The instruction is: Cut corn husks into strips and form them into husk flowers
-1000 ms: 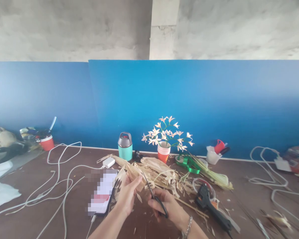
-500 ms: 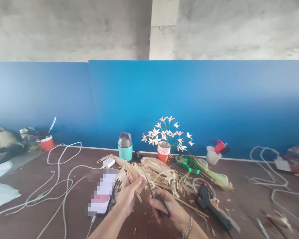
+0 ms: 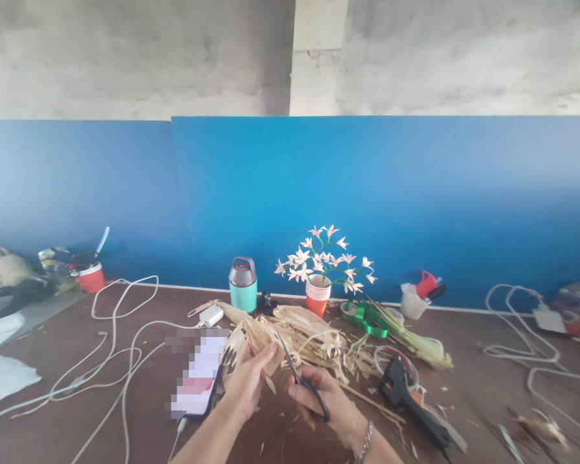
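Between the thumb and fingers of my left hand [image 3: 247, 377] is a piece of dried corn husk [image 3: 272, 362], pale tan and thin. My right hand [image 3: 321, 398] grips black-handled scissors [image 3: 292, 367], whose blades point up and left beside the husk's right edge. Whether the blades touch the husk I cannot tell. Behind both hands lies a heap of dried husks [image 3: 309, 322] with cut scraps. Beyond the heap, pale husk flowers [image 3: 319, 258] on green stems stand in a stack of red and white paper cups [image 3: 318, 298].
A phone [image 3: 198, 380] lies left of my left hand, with white cables [image 3: 125, 374] spread farther left. To the right are a black glue gun [image 3: 410, 403], green ribbon [image 3: 372, 319] and a bundle of greenish stalks [image 3: 415, 341]. A teal jar [image 3: 243, 293] stands near the blue partition [image 3: 367, 174].
My right hand and the scissors have shifted very slightly left. My left hand and the husk hold almost the same place.
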Available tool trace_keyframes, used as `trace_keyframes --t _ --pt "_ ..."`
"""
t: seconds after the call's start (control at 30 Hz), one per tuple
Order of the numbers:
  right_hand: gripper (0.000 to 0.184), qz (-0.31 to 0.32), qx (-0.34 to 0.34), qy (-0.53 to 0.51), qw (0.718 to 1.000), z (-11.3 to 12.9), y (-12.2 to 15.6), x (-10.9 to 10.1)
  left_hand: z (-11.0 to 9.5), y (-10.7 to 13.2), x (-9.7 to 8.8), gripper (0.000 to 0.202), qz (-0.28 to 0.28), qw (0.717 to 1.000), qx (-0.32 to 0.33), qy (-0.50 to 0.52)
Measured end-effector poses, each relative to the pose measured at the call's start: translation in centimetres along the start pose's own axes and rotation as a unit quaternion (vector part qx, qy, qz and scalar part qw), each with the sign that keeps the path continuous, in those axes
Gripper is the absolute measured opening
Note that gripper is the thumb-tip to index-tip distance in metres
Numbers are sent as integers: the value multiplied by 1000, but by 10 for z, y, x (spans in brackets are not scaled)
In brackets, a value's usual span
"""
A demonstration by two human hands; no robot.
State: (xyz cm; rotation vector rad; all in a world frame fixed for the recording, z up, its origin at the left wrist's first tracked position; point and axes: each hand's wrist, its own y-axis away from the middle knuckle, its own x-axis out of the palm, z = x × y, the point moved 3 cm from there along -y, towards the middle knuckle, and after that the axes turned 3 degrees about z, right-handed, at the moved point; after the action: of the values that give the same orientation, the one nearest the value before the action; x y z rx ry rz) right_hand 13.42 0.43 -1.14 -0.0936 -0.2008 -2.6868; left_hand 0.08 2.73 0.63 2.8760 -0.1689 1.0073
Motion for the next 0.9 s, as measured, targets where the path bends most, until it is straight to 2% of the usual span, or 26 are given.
trace_keyframes --t 0.43,0.9 --pt "50 -4 -12 12 1000 4 3 1 -3 -1 0 33 23 999 -24 22" --pt "49 -11 -2 61 998 5 4 -2 -7 -4 -2 39 56 998 -33 -24"
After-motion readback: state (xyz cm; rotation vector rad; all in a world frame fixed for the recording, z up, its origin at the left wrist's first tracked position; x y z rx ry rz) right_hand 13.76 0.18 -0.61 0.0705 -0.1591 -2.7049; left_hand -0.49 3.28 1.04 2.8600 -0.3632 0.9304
